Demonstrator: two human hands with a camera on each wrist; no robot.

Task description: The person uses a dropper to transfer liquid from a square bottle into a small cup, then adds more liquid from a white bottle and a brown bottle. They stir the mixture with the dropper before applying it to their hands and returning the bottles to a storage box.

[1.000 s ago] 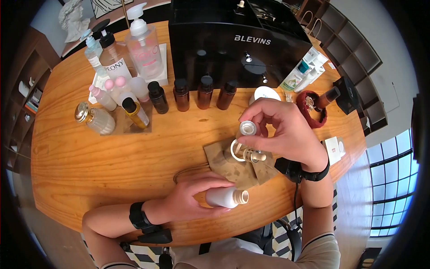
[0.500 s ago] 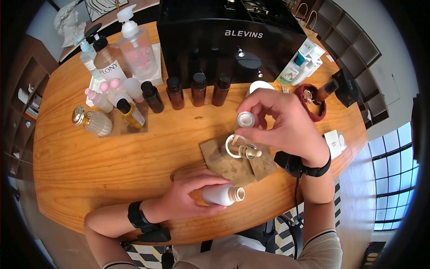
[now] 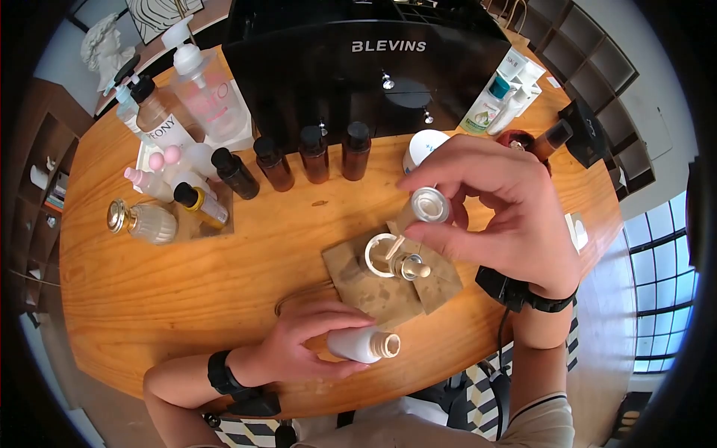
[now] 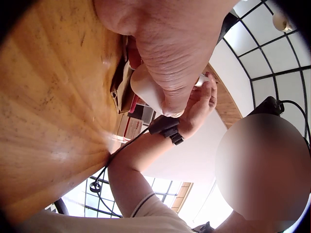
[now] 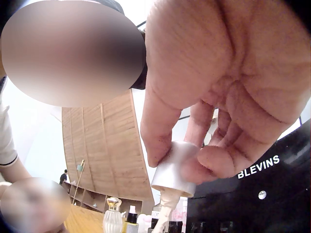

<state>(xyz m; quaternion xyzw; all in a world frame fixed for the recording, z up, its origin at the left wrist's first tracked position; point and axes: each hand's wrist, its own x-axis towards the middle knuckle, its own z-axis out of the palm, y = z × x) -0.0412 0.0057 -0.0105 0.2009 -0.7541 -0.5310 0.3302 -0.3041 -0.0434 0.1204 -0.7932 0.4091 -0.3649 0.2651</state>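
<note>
My left hand (image 3: 299,345) grips a white bottle (image 3: 349,343), held tilted with its open, beige-smeared neck pointing right. The same bottle (image 4: 146,90) shows partly behind the thumb in the left wrist view. Between thumb and fingers, my right hand (image 3: 500,216) pinches a white cap (image 5: 176,167). From the cap hangs a thin stem (image 5: 167,208) coated in beige liquid, its lower end over a white-rimmed round container (image 3: 369,261) in the head view. A dropper top (image 3: 414,268) overlaps that container's right side. Under both lies a brown paper bag (image 3: 373,297).
Several dark bottles (image 3: 314,155) line the front of a black BLEVINS box (image 3: 299,82). Pump bottles (image 3: 213,104) and small cosmetics (image 3: 153,222) crowd the left. A white jar (image 3: 422,145) stands behind my right hand, with a green-capped tube (image 3: 485,108) farther right.
My right hand has moved right and up from the round container with the cap and stem. The left hand keeps its grip on the bottle. The head view has shifted.
</note>
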